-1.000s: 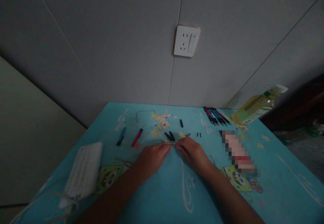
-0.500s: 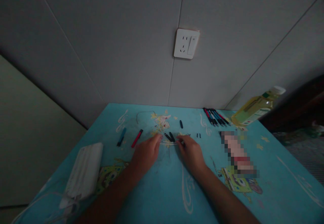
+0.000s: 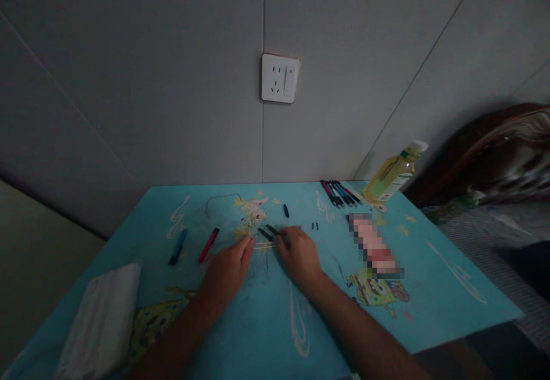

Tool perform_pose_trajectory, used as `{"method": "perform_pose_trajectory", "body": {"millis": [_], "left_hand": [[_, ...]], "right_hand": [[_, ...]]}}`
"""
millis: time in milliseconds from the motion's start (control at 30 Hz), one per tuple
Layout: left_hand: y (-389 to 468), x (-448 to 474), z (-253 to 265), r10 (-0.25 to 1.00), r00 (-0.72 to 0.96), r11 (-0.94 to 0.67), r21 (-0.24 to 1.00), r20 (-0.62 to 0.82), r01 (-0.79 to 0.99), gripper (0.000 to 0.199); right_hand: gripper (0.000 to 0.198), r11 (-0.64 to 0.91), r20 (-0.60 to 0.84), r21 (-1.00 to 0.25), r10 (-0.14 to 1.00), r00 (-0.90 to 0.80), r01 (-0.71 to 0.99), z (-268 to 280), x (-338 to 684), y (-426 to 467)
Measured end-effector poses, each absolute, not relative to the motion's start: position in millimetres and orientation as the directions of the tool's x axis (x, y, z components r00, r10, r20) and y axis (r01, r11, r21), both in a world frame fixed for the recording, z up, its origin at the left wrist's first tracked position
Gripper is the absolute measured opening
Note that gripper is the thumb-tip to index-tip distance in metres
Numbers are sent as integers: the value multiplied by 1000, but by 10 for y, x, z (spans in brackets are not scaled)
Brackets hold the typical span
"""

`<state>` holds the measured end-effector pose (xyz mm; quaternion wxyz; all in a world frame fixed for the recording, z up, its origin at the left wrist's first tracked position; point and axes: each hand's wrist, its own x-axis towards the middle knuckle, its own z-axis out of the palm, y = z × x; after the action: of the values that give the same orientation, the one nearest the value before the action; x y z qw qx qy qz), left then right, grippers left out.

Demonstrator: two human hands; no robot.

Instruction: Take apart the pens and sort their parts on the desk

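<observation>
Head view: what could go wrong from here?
The thin white rods between the left hand and the right hand are slim and might slip or roll. The right hand's fingers are right by a dark piece, so they could nudge it. Two tiny black bits to their right might get swept aside.

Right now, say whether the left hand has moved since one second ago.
Yes: the left hand has moved leftward, closer to the red pen barrel.
</observation>
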<state>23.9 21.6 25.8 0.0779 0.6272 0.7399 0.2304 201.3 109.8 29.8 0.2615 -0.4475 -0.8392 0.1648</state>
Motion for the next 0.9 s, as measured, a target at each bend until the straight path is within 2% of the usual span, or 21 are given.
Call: {"method": "perform_pose_trajectory", "body": {"millis": [167, 333, 467, 900], "left_hand": [[223, 263, 241, 968, -191, 90, 488, 160, 868, 36], [200, 310, 311, 983, -62, -41, 534, 172, 844, 34], [186, 347, 335, 983, 3, -100, 520, 186, 848, 29], [169, 339, 357, 978, -20, -80, 463, 206, 883, 27]], "right_hand": [[19, 516, 310, -748, 828, -467, 418, 378, 2175, 1123], [22, 443, 317, -861, 852, -417, 251, 452, 2265, 1164], [24, 390, 282, -895, 872, -401, 219, 479, 2274, 1181], [25, 375, 244, -894, 868, -433, 246, 478, 2294, 1175]]}}
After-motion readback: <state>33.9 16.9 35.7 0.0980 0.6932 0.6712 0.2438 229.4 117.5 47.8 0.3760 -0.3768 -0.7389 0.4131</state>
